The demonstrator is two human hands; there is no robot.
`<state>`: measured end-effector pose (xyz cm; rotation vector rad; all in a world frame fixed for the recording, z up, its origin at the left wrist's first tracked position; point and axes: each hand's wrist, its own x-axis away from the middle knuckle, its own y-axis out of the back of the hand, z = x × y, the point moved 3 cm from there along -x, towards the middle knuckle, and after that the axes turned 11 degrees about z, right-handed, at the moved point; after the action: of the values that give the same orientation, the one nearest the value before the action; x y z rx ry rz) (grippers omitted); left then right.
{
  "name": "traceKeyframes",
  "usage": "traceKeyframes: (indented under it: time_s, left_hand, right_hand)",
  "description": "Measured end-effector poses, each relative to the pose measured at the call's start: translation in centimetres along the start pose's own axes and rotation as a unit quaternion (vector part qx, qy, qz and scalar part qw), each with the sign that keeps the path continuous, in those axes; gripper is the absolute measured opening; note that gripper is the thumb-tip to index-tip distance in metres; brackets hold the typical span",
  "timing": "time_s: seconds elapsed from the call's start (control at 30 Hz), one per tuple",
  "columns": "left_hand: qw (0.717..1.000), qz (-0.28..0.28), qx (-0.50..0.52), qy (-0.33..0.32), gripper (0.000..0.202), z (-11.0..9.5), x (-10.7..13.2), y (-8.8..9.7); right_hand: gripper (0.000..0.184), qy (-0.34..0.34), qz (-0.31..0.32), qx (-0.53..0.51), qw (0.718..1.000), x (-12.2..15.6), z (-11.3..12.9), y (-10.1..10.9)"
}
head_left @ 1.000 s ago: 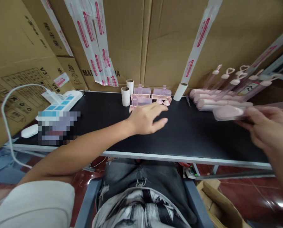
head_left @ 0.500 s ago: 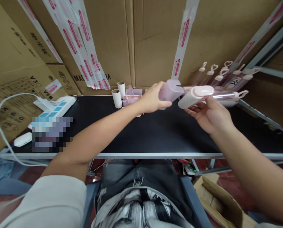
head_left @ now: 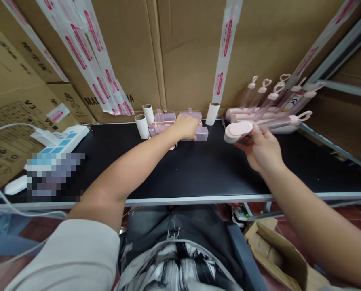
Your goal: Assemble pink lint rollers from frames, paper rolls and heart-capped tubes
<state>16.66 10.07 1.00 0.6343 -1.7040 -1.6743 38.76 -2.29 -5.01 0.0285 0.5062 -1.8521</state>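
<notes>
The left hand (head_left: pixel 186 127) closes over a translucent pink cover (head_left: pixel 202 133) at the back of the table (head_left: pixel 198 173), while the right hand (head_left: pixel 260 148) grips a pink lint roller (head_left: pixel 237 131) by its clear handle (head_left: pixel 279 122), head free and pointing left. A moment ago the cover was raised beside that head; now it sits near the cardboard tubes (head_left: pixel 142 126).

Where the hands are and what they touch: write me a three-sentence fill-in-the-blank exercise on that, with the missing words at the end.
1. The right hand holds a pink roller whose handle ends in a ___-shaped loop.
2. The left hand rests on pink plastic parts lying on a ___ table top.
3. ___ white cardboard tubes stand on that table.
Missing words: heart; black; three.
</notes>
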Motion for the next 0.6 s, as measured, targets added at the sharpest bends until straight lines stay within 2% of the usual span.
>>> traceKeyframes:
  time_s: [0.3,0.43,0.53,0.6]
  left_hand:
    - [0.997,-0.012,-0.038,0.059,0.065,0.0,-0.2,-0.3]
    - [0.998,-0.029,-0.025,0.056,0.067,-0.1,0.2,-0.3]
    - [0.996,-0.086,0.015,0.009,0.068,-0.7,1.4,-0.2]
    - [0.984,-0.118,0.106,-0.081,0.079,-1.8,2.5,-0.3]
  right_hand:
    - [0.056,-0.028,0.032,-0.003,0.999,0.1,-0.6,0.0]
    - [0.059,-0.032,0.038,0.007,0.999,0.3,-0.7,0.0]
    - [0.058,-0.024,0.034,0.017,0.999,0.6,-0.5,-0.3]
    - [0.057,-0.032,0.048,0.013,0.998,1.1,-0.2,-1.0]
